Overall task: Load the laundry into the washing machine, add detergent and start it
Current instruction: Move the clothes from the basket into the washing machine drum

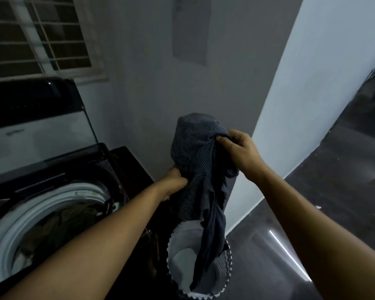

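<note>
The washing machine (129, 167) stands to the left of both hands. Its lid (37, 131) is raised, upright, behind the opening. The drum ring (15, 224) lies below and left of the left forearm, and dark clothes (69, 221) are visible inside it.

The left hand (174, 182) is just right of the machine's top edge. Its fingers are curled into the lower left side of a dark pinstriped garment (195, 152) and grip the fabric.

The garment is held between the two hands, bunched into a rounded mass above them. Its lower part hangs straight down below the left hand into the laundry basket (171, 252). The basket stands on the floor under the hands, beside the machine; it has a pale lining and a zigzag-trimmed rim.

The right hand (240, 152) is higher than the left hand and to its right. Thumb and fingers pinch a fold at the upper right of the garment.

A glossy dark floor (344, 180) extends to the right of the right forearm.
</note>
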Demonstrator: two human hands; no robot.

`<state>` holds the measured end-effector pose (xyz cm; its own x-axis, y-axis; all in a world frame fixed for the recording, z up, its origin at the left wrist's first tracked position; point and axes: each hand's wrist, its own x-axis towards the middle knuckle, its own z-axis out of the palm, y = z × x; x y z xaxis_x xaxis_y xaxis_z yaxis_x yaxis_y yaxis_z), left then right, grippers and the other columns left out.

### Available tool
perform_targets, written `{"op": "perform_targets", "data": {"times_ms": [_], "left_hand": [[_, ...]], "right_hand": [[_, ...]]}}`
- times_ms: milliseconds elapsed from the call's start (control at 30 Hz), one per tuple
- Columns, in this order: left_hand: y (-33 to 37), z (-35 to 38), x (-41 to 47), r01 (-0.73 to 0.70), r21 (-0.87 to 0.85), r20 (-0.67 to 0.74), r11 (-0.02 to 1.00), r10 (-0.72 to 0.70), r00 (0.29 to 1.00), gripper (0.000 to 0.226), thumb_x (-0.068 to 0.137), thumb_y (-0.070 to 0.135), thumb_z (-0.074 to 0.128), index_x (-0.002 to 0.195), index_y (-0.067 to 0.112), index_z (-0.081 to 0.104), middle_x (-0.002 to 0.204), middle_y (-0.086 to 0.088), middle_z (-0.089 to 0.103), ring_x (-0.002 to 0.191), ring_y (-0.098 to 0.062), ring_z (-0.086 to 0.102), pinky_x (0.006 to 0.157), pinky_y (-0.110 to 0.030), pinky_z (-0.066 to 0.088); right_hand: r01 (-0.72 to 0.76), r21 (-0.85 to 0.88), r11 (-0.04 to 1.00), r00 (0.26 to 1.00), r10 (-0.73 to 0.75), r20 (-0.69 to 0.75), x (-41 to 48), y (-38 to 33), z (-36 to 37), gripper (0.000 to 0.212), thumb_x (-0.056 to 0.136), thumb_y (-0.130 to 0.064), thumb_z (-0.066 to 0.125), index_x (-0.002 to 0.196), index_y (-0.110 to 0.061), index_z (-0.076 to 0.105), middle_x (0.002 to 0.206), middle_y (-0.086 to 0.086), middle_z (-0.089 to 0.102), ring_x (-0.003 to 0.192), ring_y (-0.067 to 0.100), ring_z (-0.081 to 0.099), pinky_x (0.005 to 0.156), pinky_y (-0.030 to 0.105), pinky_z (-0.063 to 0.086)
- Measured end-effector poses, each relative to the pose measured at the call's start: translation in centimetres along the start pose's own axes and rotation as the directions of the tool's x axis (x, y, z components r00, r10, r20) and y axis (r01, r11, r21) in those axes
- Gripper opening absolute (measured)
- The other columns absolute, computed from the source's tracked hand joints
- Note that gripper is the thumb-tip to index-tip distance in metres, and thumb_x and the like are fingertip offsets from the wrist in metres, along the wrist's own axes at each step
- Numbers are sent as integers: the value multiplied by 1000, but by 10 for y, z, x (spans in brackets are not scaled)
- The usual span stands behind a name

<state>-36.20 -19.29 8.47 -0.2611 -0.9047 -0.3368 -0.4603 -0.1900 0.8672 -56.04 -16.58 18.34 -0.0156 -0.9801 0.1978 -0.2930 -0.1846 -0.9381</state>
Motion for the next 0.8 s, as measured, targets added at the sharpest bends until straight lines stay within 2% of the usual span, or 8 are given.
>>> {"op": "perform_targets", "data": {"times_ms": [133, 233, 300, 400, 500, 667, 733, 800], "left_hand": [[34, -26, -9, -108, -14, -12, 994, 108, 994, 80, 93, 12, 63, 157, 21, 15, 154, 1, 35, 135, -21, 42, 107, -26, 37], [63, -50, -11, -253, -107, -37, 962, 250, 967, 97, 89, 15, 72, 158, 31, 7, 161, 3, 21, 145, -18, 27, 106, -23, 34], [86, -65, -15, -322, -181, -54, 929, 318, 947, 98, 84, 24, 79, 156, 36, 14, 152, 10, 32, 136, -13, 38, 103, -28, 41], [117, -82, -18, -399, -226, -120, 889, 382, 917, 71, 82, 27, 79, 143, 32, 41, 131, 6, 62, 114, -14, 62, 90, -31, 53], [141, -95, -22, -427, -219, -224, 877, 380, 897, 39, 91, 27, 69, 128, 23, 58, 115, 0, 70, 97, -13, 67, 75, -27, 54], [167, -129, -27, -476, -420, -368, 773, 334, 868, 24, 96, 23, 62, 119, 17, 65, 105, -2, 74, 100, -24, 69, 83, -38, 57], [182, -149, -37, -521, -507, -404, 687, 344, 848, 22, 97, 21, 61, 117, 14, 66, 106, -4, 73, 99, -23, 69, 86, -36, 56], [195, -169, -48, -555, -559, -427, 616, 360, 829, 27, 97, 21, 62, 120, 8, 66, 113, -9, 72, 105, -26, 68, 94, -39, 55]], "right_hand": [[99, 26, 995, 994, -97, -48, 19, -50, 7, 17, 101, -17, 55, 103, -6, 68, 99, 23, 71, 81, 28, 69, 75, 54, 58], [157, 102, 982, 986, -150, -73, 32, -85, 15, 18, 102, -13, 52, 108, -6, 67, 95, 12, 73, 81, 20, 70, 72, 38, 60], [184, 129, 974, 981, -174, -86, 40, -104, 22, 16, 101, -12, 53, 105, -6, 68, 93, 6, 73, 81, 16, 71, 70, 31, 60], [187, 214, 959, 982, -177, -62, 51, -125, 29, 14, 98, -8, 55, 99, -11, 69, 92, 4, 74, 85, 16, 73, 73, 31, 60], [221, 229, 948, 975, -224, -13, 60, -133, 33, 9, 93, -15, 65, 101, -13, 64, 99, 5, 73, 90, 18, 72, 80, 38, 60], [344, -55, 938, 938, -345, -19, 53, -88, 32, 78, 82, -64, 71, 147, -36, 36, 150, -10, 43, 123, 7, 55, 94, 30, 53], [219, -131, 967, 975, -212, 67, 49, -46, 41, 98, 69, -71, 78, 149, -41, 30, 154, -11, 40, 132, 13, 50, 104, 41, 49], [72, -216, 974, 994, -51, 101, 50, -7, 54, 100, 58, -76, 82, 141, -45, 35, 146, -8, 47, 129, 16, 52, 106, 45, 49]]}}
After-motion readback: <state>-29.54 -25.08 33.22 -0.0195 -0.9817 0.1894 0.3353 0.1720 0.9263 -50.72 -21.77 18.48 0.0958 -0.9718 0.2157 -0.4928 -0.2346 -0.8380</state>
